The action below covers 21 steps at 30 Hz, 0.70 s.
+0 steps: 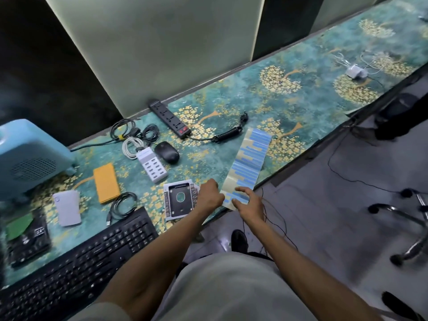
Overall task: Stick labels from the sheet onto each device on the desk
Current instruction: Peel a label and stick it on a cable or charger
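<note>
While your left hand (209, 196) pinches the near corner of the label sheet (249, 163), fingers closed on its edge, your right hand (249, 202) rests on it with fingers spread apart. From the head view, the 1 view you have, the sheet lies along the desk (312, 72) edge, its near end just past the lip. It looks thin, light and floppy, so pin the backing flat and lift a blue label by its corner. The drive caddy (179, 199) sits just left; open cloth beyond the sheet gives room.
</note>
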### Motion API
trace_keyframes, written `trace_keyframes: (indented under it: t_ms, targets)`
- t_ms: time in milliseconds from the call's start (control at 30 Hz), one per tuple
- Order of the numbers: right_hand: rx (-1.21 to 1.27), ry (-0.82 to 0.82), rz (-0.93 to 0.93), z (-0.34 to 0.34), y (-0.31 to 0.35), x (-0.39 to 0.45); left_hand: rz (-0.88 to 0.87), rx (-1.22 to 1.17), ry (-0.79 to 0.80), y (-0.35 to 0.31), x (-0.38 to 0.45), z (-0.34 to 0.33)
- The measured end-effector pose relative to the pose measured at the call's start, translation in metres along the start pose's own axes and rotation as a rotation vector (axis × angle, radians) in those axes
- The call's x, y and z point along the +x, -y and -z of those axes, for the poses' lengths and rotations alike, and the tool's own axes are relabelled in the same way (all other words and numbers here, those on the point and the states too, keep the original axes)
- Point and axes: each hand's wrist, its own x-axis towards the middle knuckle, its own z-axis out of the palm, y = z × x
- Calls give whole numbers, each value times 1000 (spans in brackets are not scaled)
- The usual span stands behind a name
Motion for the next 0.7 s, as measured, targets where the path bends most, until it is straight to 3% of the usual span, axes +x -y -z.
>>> trace_keyframes:
  t_ms: [167, 300, 500, 700]
  targets:
    - [-20, 68, -65, 6, 0, 9, 100, -123, 36, -3, 8, 2]
    - [-91, 73, -26, 13, -1, 10, 229, -366, 118, -3, 16, 4]
    - [-489, -136, 216, 18, 7, 6, 305, -510, 128, -2, 19, 5]
    - [-266, 23, 353, 13, 11, 3, 389, -677, 160, -7, 12, 9]
